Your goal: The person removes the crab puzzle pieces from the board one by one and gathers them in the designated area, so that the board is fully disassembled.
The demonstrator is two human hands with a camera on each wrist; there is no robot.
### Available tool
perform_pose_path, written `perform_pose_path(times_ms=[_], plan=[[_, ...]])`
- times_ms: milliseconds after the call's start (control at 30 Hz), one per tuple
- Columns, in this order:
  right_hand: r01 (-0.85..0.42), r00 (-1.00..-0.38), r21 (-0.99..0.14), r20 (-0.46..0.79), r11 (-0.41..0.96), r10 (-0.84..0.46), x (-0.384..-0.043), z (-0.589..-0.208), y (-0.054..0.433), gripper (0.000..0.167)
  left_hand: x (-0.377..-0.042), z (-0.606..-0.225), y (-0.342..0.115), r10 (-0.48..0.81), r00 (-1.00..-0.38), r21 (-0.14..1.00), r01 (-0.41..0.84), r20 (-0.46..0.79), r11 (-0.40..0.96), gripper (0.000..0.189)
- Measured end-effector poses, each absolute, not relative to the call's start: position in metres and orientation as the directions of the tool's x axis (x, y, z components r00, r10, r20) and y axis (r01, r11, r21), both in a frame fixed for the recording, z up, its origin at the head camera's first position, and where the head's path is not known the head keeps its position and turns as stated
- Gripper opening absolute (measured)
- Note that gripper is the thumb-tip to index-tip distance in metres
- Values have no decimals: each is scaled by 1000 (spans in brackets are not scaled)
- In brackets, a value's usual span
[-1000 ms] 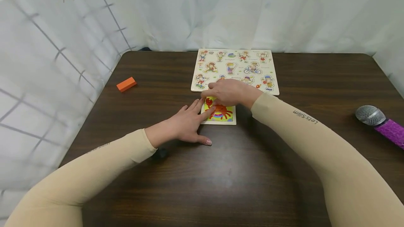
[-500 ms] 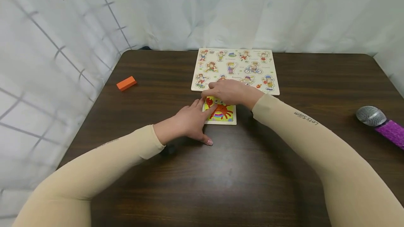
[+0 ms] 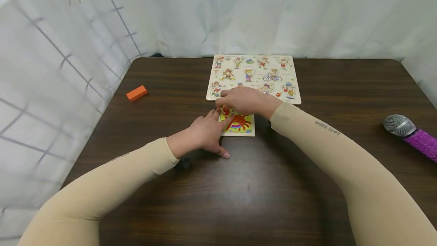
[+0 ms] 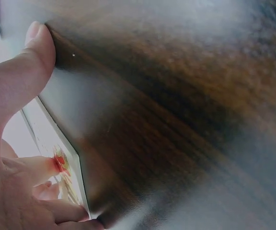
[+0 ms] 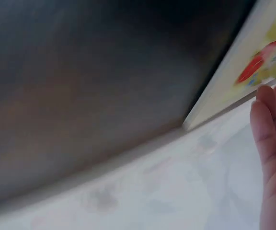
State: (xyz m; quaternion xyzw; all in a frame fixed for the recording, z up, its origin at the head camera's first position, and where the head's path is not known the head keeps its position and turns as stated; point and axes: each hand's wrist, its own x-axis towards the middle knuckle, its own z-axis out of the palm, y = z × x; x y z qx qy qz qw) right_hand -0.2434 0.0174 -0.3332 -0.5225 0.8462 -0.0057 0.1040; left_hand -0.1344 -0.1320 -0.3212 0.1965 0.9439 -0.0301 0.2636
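In the head view a small square crab puzzle (image 3: 243, 123) lies flat on the dark table, yellow with a red crab and a pale rim. My left hand (image 3: 207, 133) spreads its fingers at its left side; the index finger touches the picture and the thumb rests on the table. In the left wrist view other fingertips meet the puzzle's pale edge (image 4: 82, 184). Over the puzzle's upper part lies my right hand (image 3: 245, 100), hiding its top edge. Fairly straight fingers (image 5: 267, 139) of that hand touch the puzzle's edge in the right wrist view; its thumb is hidden.
Right behind the puzzle lies a larger cream board (image 3: 253, 72) with pictures of children at sports, partly covered by the right hand. An orange block (image 3: 137, 93) sits at the left. A purple microphone (image 3: 411, 134) lies at the right. White curtains (image 3: 252, 14) hang behind the table.
My left hand has shifted slightly right and its wrist has turned a little. The right hand stays over the puzzle's top with small finger movements. The puzzle has hardly moved.
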Motion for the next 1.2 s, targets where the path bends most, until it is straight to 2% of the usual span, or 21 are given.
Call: perform_pose_path(times_ms=[133, 433, 533, 800, 1200], plan=[[-825, -463, -281, -163, 491, -871, -244, -332, 16, 20, -135, -322, -133, 361, -780, 62, 386, -510, 920, 123], [-705, -517, -529, -71, 472, -853, -256, -337, 20, 4, -134, -322, -134, 374, -783, 76, 390, -497, 918, 123], [-661, -543, -581, -68, 475, -837, -257, -336, 22, 4, -134, -322, -134, 374, -783, 78, 389, -497, 918, 123], [-572, -628, -609, -104, 549, -771, -255, -334, 22, 9, -135, -324, -136, 373, -783, 83, 385, -498, 919, 122], [-532, -622, -662, -118, 528, -774, -256, -332, 27, 6, -133, -323, -136, 368, -784, 91, 375, -499, 923, 122]])
